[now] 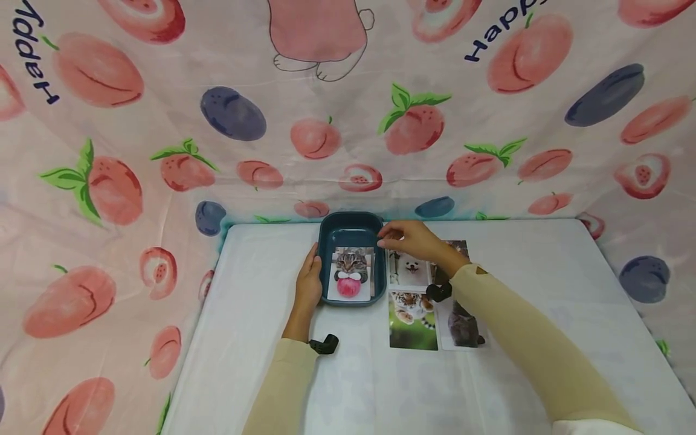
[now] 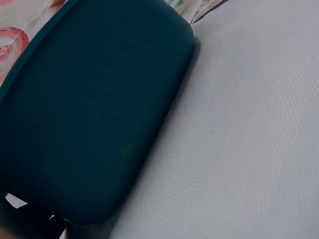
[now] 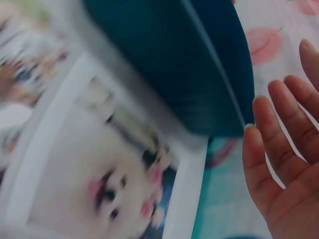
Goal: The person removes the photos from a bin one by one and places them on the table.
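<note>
A dark teal tray (image 1: pixel 348 232) stands at the back middle of the white table, with a photo of a cat (image 1: pixel 350 273) lying in it. My left hand (image 1: pixel 309 277) rests flat against the tray's left outer wall (image 2: pixel 89 114), fingers straight. Beside the tray's right rim (image 3: pixel 199 64), my right hand (image 1: pixel 406 239) hovers over a white dog photo (image 1: pixel 408 269), holding nothing. The right wrist view shows that hand's fingers (image 3: pixel 279 159) straight and spread, with the dog photo (image 3: pixel 114 184) blurred below.
A tiger cub photo (image 1: pixel 411 313) and a grey cat photo (image 1: pixel 462 323) lie to the right of the tray, and another photo (image 1: pixel 458 246) shows behind my right wrist. Peach-printed cloth (image 1: pixel 413 127) walls the table on three sides. The white table cover (image 2: pixel 244 149) stretches left and right.
</note>
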Demonstrator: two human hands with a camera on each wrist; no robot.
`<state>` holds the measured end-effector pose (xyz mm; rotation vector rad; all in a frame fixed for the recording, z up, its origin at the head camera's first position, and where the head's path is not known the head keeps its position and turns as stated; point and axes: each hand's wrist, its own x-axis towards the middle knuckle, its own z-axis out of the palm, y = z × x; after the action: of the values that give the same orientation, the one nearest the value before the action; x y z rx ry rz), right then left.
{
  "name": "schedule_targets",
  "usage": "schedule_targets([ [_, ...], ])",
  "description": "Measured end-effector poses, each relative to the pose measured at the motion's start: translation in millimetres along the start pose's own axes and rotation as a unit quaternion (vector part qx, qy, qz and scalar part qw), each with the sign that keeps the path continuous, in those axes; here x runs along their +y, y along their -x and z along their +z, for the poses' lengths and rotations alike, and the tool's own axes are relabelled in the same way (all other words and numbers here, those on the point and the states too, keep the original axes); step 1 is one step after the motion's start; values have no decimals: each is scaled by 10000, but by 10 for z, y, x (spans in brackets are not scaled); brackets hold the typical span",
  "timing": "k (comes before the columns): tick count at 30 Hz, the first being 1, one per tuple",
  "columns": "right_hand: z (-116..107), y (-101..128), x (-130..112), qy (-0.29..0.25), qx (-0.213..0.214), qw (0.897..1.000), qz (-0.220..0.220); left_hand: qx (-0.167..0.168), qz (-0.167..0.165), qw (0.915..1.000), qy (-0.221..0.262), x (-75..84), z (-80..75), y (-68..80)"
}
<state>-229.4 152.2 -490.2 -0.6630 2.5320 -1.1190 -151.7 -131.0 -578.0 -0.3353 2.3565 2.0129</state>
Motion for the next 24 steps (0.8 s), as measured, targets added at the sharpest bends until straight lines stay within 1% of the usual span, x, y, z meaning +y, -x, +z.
schedule_targets([
  [3,62,-171,-110,-83,-243,9997,52,3,-13,10000,1,1,2,2],
  [6,117,-328,-197,-122,-396,9991,22,27,2,10000,-7,6,2,4],
  [12,217,-576,-282,164,-620,9978,-139,58,202,9998,-4,2,3,7],
  [15,286,-679,-293,235,-853,9960,-115,41,178,9998,-35,1,2,11],
  [19,387,-781,-335,458,-1126,9926,-20,-10,88,9999,-46,2,0,7],
  [24,506,-862,-373,780,-1306,9882,164,-26,91,10000,9,3,-5,3],
])
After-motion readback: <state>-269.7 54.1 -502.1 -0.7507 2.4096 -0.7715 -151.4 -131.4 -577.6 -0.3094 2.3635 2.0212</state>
